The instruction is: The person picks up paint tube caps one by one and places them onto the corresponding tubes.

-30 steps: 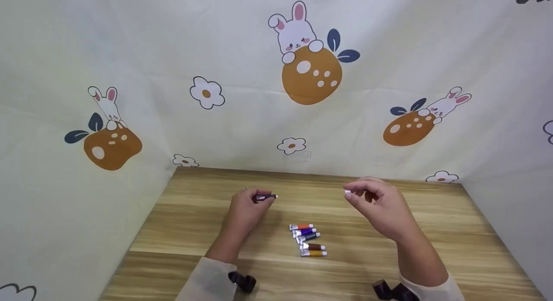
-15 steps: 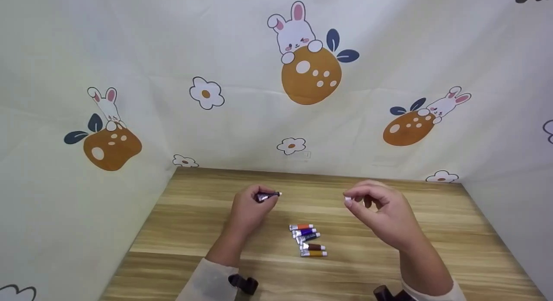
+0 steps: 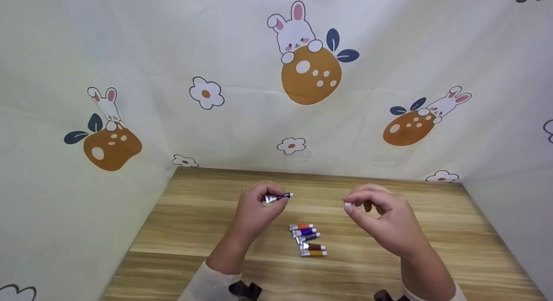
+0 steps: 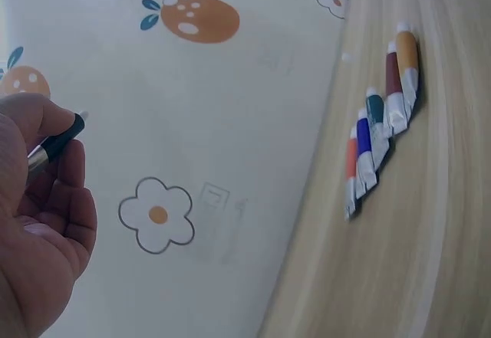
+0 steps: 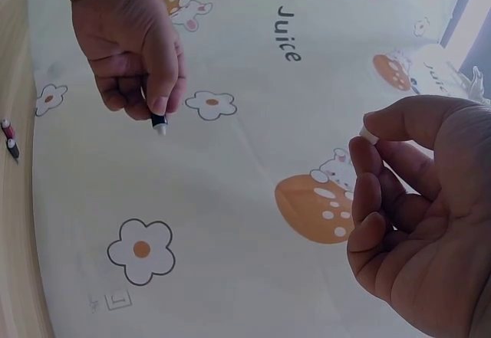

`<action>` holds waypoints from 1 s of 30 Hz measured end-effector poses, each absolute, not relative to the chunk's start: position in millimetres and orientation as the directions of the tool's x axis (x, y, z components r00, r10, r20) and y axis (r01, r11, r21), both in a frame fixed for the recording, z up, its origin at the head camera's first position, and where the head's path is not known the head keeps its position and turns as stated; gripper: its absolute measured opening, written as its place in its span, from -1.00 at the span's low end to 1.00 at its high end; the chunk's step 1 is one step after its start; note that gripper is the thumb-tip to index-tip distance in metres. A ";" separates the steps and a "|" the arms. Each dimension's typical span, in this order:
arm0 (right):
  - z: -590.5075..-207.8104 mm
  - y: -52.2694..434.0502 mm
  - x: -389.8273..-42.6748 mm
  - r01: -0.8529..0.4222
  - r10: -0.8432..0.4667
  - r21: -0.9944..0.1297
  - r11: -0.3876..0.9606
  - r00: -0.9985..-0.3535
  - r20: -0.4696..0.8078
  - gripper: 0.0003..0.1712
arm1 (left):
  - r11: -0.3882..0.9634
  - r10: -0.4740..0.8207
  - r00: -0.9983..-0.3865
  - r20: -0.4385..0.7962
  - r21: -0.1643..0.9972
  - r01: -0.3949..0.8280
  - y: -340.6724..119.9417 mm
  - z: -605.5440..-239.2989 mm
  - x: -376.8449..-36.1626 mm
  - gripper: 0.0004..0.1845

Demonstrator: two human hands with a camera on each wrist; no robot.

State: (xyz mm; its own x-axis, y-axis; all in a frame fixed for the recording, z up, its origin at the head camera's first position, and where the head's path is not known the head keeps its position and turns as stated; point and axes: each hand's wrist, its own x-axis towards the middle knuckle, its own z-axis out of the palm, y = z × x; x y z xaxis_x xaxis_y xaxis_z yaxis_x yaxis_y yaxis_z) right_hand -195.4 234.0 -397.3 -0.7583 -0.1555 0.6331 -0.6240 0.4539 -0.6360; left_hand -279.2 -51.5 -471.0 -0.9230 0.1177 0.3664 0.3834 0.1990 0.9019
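Observation:
My left hand [image 3: 258, 214] pinches a small dark paint tube [image 3: 274, 198] between thumb and fingers. Its narrow white nozzle points right, toward the other hand; in the left wrist view the tube [image 4: 61, 140] looks dark teal with a silver end. Across from it, my right hand [image 3: 386, 217] holds a small white cap [image 3: 348, 204] between thumb and index fingertips, apart from the tube. The right wrist view shows the same cap [image 5: 369, 135] at the fingertips, other fingers curled below. Both hands are raised over the table.
Several capped paint tubes lie in a loose column on the wooden table [image 3: 194, 258]: orange [image 3: 303, 226], purple [image 3: 307, 232], dark teal [image 3: 310, 237], brown [image 3: 316, 247] and ochre [image 3: 317, 253]. A printed cloth wall [image 3: 242, 132] rises behind and at both sides.
My left hand has moved right with the paint tube, closer to the right hand. The right hand has come slightly lower, still pinching the cap. The tubes on the table stay put.

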 end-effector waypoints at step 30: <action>-394.6 223.0 -181.5 -0.696 -0.203 -0.551 0.461 -0.687 0.697 -0.60 | 0.046 0.265 -0.706 0.657 0.723 0.690 -31.7 -428.2 -216.6 -0.81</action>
